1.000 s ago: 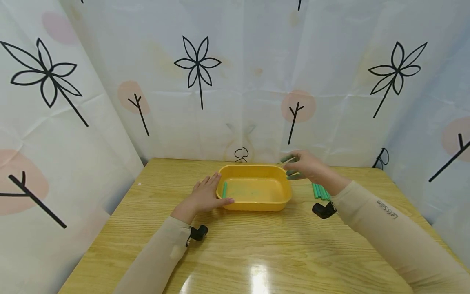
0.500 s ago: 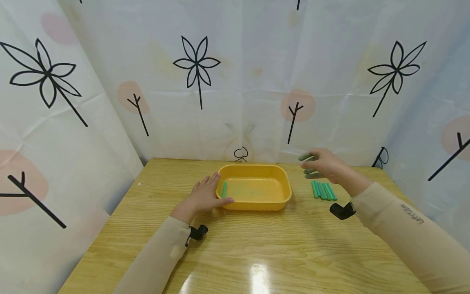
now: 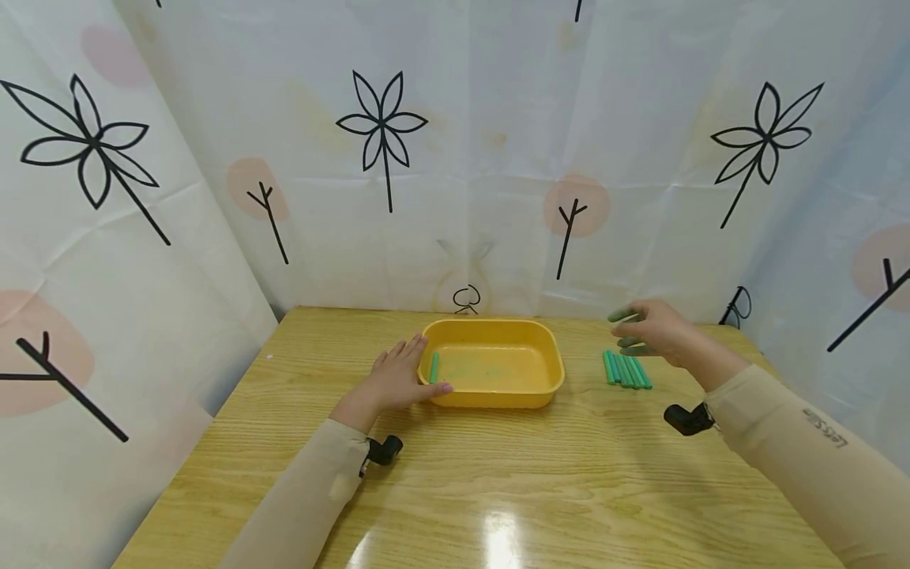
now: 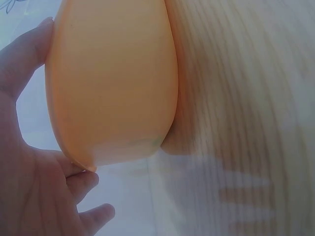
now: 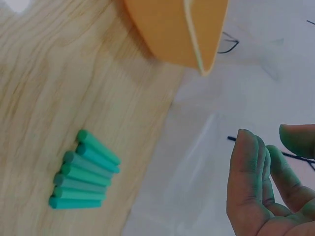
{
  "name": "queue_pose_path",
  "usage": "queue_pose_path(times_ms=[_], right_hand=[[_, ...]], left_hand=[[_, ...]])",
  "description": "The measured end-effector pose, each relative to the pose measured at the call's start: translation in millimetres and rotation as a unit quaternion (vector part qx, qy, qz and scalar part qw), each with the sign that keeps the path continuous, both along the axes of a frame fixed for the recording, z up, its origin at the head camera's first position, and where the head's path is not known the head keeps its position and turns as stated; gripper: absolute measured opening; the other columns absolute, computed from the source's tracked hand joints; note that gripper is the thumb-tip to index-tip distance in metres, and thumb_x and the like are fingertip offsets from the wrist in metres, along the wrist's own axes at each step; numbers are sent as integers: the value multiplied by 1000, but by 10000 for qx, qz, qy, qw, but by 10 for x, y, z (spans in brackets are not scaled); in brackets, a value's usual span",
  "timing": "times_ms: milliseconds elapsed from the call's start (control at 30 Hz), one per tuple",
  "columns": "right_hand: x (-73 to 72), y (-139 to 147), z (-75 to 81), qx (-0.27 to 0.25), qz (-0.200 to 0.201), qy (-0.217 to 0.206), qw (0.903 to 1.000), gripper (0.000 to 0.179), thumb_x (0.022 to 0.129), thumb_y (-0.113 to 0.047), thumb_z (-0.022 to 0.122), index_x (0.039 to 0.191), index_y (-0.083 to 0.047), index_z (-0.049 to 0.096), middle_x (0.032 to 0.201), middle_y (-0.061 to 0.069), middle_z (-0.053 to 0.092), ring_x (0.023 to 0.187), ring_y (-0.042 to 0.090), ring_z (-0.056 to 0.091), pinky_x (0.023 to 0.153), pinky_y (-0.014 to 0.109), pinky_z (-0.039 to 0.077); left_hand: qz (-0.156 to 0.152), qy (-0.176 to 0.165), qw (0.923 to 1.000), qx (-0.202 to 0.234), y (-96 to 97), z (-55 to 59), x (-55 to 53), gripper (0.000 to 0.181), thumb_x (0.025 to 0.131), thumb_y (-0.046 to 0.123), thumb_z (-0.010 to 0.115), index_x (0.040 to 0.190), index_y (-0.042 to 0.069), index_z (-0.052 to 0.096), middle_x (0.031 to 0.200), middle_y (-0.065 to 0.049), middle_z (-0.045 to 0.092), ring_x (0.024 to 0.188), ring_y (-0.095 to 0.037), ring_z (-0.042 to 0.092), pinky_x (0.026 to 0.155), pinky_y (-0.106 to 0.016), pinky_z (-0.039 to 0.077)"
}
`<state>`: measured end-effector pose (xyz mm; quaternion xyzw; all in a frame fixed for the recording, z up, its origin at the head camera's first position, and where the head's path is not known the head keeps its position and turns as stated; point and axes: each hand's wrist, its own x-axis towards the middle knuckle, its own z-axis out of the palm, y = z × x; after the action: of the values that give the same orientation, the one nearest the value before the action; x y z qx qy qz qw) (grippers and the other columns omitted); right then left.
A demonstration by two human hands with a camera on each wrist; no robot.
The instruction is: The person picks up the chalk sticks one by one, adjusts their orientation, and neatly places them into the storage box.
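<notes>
A yellow plastic tray (image 3: 508,398) stands on the wooden table, with one green chalk stick (image 3: 434,368) lying along its left end. My left hand (image 3: 398,378) rests against the tray's left end, fingers spread along the rim and thumb at the front wall; the left wrist view shows fingertips touching the tray wall (image 4: 113,83). To the right of the tray lie several green chalk sticks (image 3: 627,370), side by side in a row. Over and just behind this row hovers my right hand (image 3: 661,332), fingers loosely bent, green dust on them, nothing between thumb and fingers.
The wooden table (image 3: 483,482) ends at a white printed cloth (image 3: 469,158) hanging behind and at both sides. A black wrist camera (image 3: 688,420) juts out below the right wrist, and another camera (image 3: 385,450) below the left.
My right hand has moved right, away from the tray, to above the chalk row, then lowered a little. The left hand, tray and chalk stay put.
</notes>
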<state>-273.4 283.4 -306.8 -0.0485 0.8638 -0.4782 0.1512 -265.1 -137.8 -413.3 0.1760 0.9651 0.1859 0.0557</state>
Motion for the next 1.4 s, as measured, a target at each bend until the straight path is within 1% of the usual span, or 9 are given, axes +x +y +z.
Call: queue_pose_path(times_ms=[133, 233, 400, 533, 667, 933, 1133, 1200, 1400], right_hand=[[-35, 86, -92, 141, -194, -89, 9997, 52, 104, -10, 53, 145, 13, 33, 131, 31, 44, 93, 23, 61, 83, 34, 57], [-44, 142, -149, 156, -277, -155, 9994, 51, 104, -11, 53, 145, 13, 33, 133, 33, 42, 95, 26, 60, 82, 34, 57], [-57, 217, -253, 245, -337, -132, 9990, 52, 104, -12, 53, 145, 13, 33, 134, 34, 41, 96, 29, 59, 85, 37, 57], [-93, 295, -379, 396, -430, -75, 9983, 52, 103, -12, 53, 145, 13, 34, 132, 33, 44, 97, 32, 60, 88, 42, 56], [-119, 388, -506, 448, -520, -68, 9976, 54, 103, -12, 53, 146, 14, 33, 132, 35, 45, 99, 33, 61, 88, 44, 55], [-186, 544, -678, 326, -632, -227, 9972, 56, 104, -13, 51, 148, 14, 30, 137, 36, 38, 103, 38, 58, 88, 42, 56], [-235, 625, -765, 465, -601, -252, 9968, 57, 104, -12, 51, 149, 14, 28, 142, 39, 33, 108, 42, 56, 89, 46, 53], [-252, 652, -794, 520, -589, -282, 9965, 57, 104, -12, 51, 149, 14, 28, 142, 39, 34, 108, 42, 56, 89, 46, 53], [-306, 725, -894, 495, -577, -529, 9957, 58, 104, -10, 50, 150, 14, 26, 128, 33, 46, 98, 31, 58, 83, 42, 54]], left_hand=[[-13, -6, 10000, -9, -3, -16, -6, 111, 87, 77, 53, 161, 6, 12, 167, -12, 9, 152, -40, 10, 118, -63, 8], [-13, -15, 10000, -26, -4, -22, -9, 111, 86, 77, 53, 161, 7, 11, 167, -12, 9, 152, -40, 10, 118, -63, 8], [-23, -19, 10000, -34, -5, -16, -10, 111, 86, 78, 53, 161, 7, 11, 167, -12, 9, 152, -40, 10, 118, -63, 8], [-20, -23, 10000, -24, -4, -8, -7, 111, 87, 77, 53, 161, 7, 11, 167, -12, 9, 152, -40, 10, 118, -63, 8], [-34, -46, 10000, 2, -2, 2, -5, 111, 87, 77, 53, 161, 7, 11, 167, -13, 9, 152, -40, 10, 118, -63, 8], [-52, -75, 10000, 13, -1, 12, 6, 110, 88, 76, 53, 161, 7, 10, 167, -13, 8, 152, -40, 10, 118, -63, 8], [-21, -73, 10000, -2, 2, 8, 6, 110, 88, 76, 53, 161, 7, 10, 167, -12, 8, 152, -40, 10, 118, -63, 7], [-13, -71, 10000, -3, 1, 6, 4, 110, 87, 76, 53, 162, 7, 10, 167, -12, 8, 152, -40, 10, 118, -63, 7], [10, -52, 10000, -21, -2, -5, -6, 111, 87, 78, 52, 162, 8, 9, 167, -12, 8, 152, -40, 10, 118, -63, 7]])
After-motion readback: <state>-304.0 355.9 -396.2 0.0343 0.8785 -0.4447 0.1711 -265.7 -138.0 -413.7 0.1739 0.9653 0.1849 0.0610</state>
